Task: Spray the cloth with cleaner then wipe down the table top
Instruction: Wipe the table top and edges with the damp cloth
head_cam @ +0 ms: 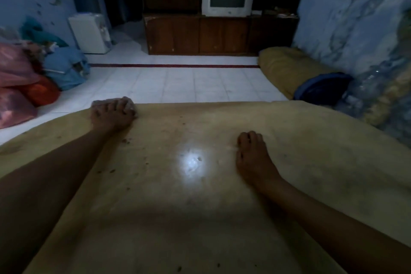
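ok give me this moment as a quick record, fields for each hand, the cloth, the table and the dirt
left hand: on the cloth at the far left edge of the table, fingers curled over it
right hand: resting on the table, holds nothing
cloth: pale, bunched, mostly hidden under the left hand
table top: yellowish, with a bright glare spot mid-table
dirt specks: scattered, mostly on the left side

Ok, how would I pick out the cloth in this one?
Start at the yellowish table top filling the lower picture, then go to its far left corner. There the left hand presses on a pale, crumpled cloth, mostly hidden under the fingers. The right hand rests on bare table.
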